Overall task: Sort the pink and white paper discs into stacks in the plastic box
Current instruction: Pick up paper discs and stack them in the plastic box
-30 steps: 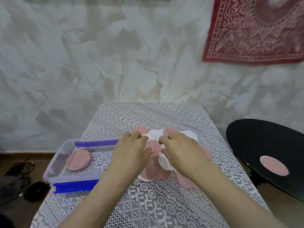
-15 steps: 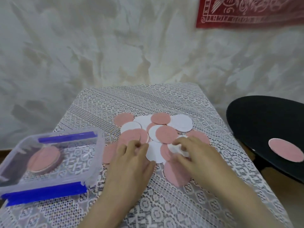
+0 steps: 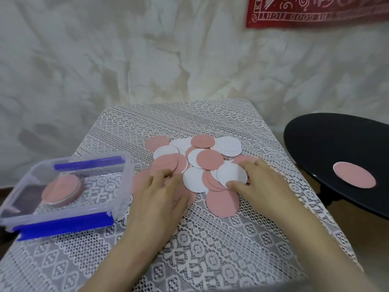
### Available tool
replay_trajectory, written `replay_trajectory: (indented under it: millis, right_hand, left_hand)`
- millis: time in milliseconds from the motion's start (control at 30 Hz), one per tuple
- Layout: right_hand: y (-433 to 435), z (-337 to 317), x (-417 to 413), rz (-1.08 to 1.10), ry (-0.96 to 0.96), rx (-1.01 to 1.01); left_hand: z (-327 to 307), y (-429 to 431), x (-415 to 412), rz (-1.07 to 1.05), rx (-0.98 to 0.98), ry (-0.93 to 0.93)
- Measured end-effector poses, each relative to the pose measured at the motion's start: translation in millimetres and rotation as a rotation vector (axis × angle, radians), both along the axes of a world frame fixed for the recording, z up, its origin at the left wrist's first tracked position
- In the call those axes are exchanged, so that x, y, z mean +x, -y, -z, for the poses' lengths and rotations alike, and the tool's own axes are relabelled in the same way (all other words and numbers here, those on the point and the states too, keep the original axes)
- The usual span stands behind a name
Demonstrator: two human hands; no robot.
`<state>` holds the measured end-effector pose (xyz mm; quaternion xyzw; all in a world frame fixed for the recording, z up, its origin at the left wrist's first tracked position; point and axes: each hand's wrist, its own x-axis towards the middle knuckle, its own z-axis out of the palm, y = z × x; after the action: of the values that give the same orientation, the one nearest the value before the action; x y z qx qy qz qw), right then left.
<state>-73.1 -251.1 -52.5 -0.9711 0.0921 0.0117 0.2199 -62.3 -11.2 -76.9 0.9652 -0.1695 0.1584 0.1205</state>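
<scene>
A loose heap of pink and white paper discs (image 3: 207,159) lies in the middle of the lace-covered table. My left hand (image 3: 162,194) rests flat on the pink discs at the heap's left edge, fingers spread and straight. My right hand (image 3: 261,182) pinches one white disc (image 3: 230,172) at the heap's right side, thumb on its near edge and fingers at its far edge. The clear plastic box (image 3: 127,178) with blue clips stands to the left. A stack with a pink disc on top (image 3: 62,189) lies inside it.
A black round table (image 3: 336,140) stands to the right, apart from the lace table (image 3: 189,239), with a single pink disc (image 3: 354,174) on it. A pale wall with a red hanging cloth (image 3: 315,11) rises behind. The box sits near the table's left edge.
My view has tipped down and closed in on the table. Both hands drew back from the heap's middle to its near edge, and my right thumb and fingers closed on a white disc.
</scene>
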Motion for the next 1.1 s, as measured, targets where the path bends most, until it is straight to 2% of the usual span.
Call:
replay_trajectory:
  millis: [333,567,767,1100]
  right_hand:
    - [-12,-2,-6,-0.008,-0.005,0.016]
    - [-16,-4,4,-0.054,-0.015,0.028]
    - [-22,-7,11,-0.089,-0.004,0.038]
    - [-38,1,10,-0.149,0.045,0.11]
  left_hand:
    - [7,-3,-11,-0.066,0.012,-0.028]
    - [9,-4,-9,-0.055,0.034,0.023]
    - [11,-5,-4,0.004,-0.063,-0.084]
    - [13,-8,2,0.118,-0.165,-0.118]
